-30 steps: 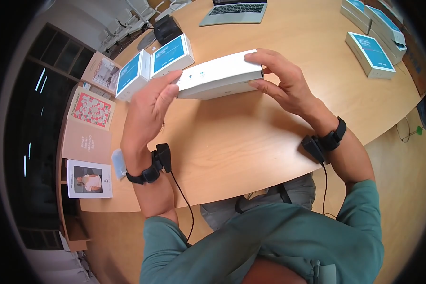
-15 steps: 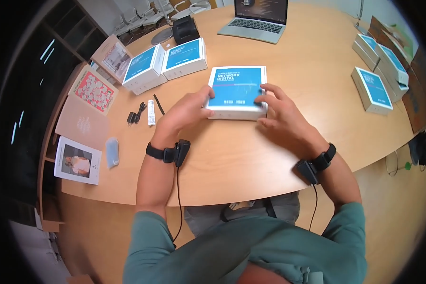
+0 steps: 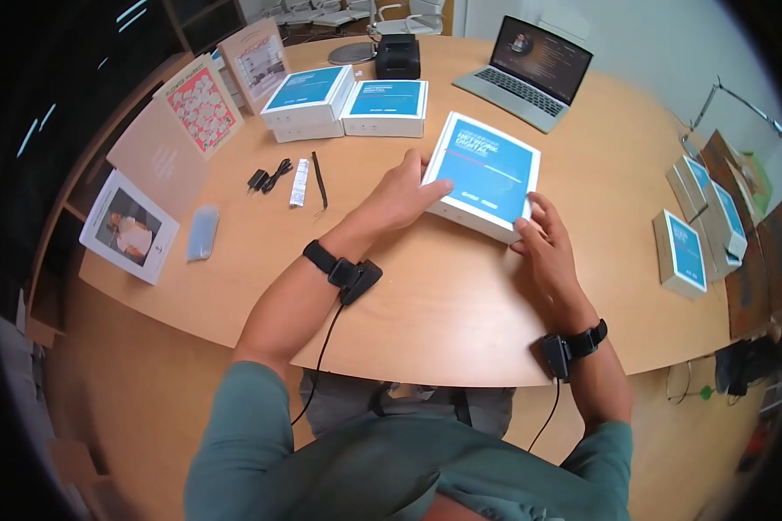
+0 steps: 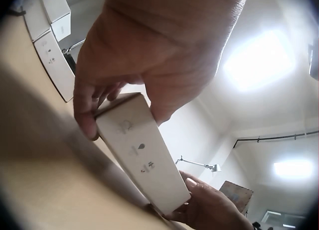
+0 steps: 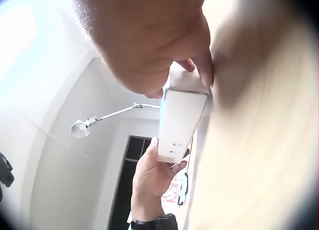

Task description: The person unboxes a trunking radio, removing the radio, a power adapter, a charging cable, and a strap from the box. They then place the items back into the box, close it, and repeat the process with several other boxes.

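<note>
Both hands hold a white box [image 3: 482, 174] with a blue top printed "NETWORK DIGITAL", turned at an angle over the table. At its left end my left hand [image 3: 398, 195] grips, the thumb lying on the blue face and the fingers under the box. My right hand [image 3: 549, 247] pinches the near right corner with its thumb on top. From the left wrist, the white side of the box [image 4: 142, 150] shows small printed icons, with a shadow on the tabletop below. The right wrist view shows the left hand [image 5: 152, 172] around the box's far end.
Matching boxes [image 3: 384, 108] stand at the back left, and more boxes [image 3: 685, 252] at the right. A laptop [image 3: 530, 74] sits open at the back. A black adapter with cable [image 3: 269, 176], a white strip [image 3: 300, 182] and upright books [image 3: 204, 104] are on the left.
The box was first held on edge, its white side showing, then lowered flat with the blue top up. Now it is turned clockwise and shifted right in the view, which has itself swung.
</note>
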The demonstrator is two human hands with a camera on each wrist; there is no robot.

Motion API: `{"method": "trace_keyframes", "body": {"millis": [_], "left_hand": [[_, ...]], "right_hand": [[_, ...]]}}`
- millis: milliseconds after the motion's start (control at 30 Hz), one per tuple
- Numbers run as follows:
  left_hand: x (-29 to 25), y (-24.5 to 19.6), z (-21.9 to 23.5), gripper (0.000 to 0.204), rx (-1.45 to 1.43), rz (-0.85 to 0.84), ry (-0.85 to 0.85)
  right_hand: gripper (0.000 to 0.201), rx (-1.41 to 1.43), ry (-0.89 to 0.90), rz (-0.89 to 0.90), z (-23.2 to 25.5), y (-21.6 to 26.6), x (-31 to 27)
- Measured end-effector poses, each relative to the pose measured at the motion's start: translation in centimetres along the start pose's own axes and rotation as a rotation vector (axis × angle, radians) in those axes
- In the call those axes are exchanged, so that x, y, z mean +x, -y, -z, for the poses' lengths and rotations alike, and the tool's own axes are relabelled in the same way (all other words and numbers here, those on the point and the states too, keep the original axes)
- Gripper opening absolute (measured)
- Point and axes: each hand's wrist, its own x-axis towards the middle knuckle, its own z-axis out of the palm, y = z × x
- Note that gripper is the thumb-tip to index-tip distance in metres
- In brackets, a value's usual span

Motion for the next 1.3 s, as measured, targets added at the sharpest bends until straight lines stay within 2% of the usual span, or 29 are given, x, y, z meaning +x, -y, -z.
{"method": "trace_keyframes", "body": {"millis": [33, 67, 100, 167, 233, 333, 433, 500, 533, 600, 700, 767, 800, 933, 1000, 1233, 1300], "left_hand": [[0.0, -0.4, 0.1, 0.058, -0.012, 0.001, -0.019], [0.0, -0.8, 0.3, 0.057, -0.133, 0.038, -0.003], [0.1, -1.1, 0.5, 0.057, -0.253, 0.072, 0.016], [0.3, -0.9, 0.6, 0.054, -0.301, 0.061, 0.007], [0.4, -0.7, 0.6, 0.052, -0.349, 0.052, 0.000], [0.0, -0.2, 1.3, 0.048, -0.263, -0.048, -0.012], [-0.5, 1.4, 2.2, 0.047, -0.328, 0.033, 0.001], [-0.9, 3.1, 2.7, 0.039, -0.264, 0.199, 0.369], [-1.2, 3.4, 2.8, 0.039, -0.263, 0.194, 0.368], [-2.0, 3.5, 2.6, 0.034, 0.202, 0.021, 0.548], [-3.1, 2.5, 2.4, 0.030, 0.331, -0.108, 0.501], [-3.3, 2.1, 2.2, 0.030, 0.364, -0.068, 0.505], [-3.2, 2.0, 2.3, 0.030, 0.398, -0.022, 0.514], [-3.1, 1.7, 2.6, 0.035, 0.404, -0.015, 0.561], [-3.0, 2.0, 2.5, 0.036, 0.404, -0.001, 0.566], [-3.3, 1.5, 2.9, 0.035, 0.341, 0.033, 0.590], [-3.3, 1.4, 3.1, 0.035, 0.325, 0.044, 0.582]], "right_hand": [[0.073, 0.063, 0.014, -0.051, 0.2, 0.2, 0.3], [0.073, 0.047, 0.027, -0.045, 0.2, 0.6, 0.3], [0.076, 0.170, 0.024, -0.081, 0.1, 1.4, 0.0], [0.084, 0.345, 0.061, -0.112, 0.1, 1.7, 0.0], [0.084, 0.343, 0.055, -0.127, 0.0, 2.0, -0.1], [0.084, 0.371, 0.066, -0.132, 0.9, 1.6, 0.5], [0.084, 0.383, 0.088, -0.127, 2.7, 3.0, 2.5], [0.080, 0.342, 0.104, -0.107, 2.7, 4.6, 4.1], [0.080, 0.341, 0.104, -0.103, 2.1, 5.0, 5.2], [0.075, 0.345, 0.126, -0.101, 0.7, 5.8, 8.0], [0.062, 0.341, 0.174, -0.095, -2.6, 5.5, 13.6], [0.047, 0.320, 0.216, -0.109, -5.3, 5.5, 16.9], [0.047, 0.319, 0.227, -0.103, -6.5, 5.6, 18.5], [0.043, 0.299, 0.306, -0.119, -10.7, 5.4, 24.3], [0.043, 0.291, 0.291, -0.136, -12.3, 5.1, 26.4], [0.046, 0.193, 0.270, -0.117, -15.3, 3.2, 29.3], [0.050, -0.056, 0.221, -0.120, -15.7, 2.7, 30.3]]}}
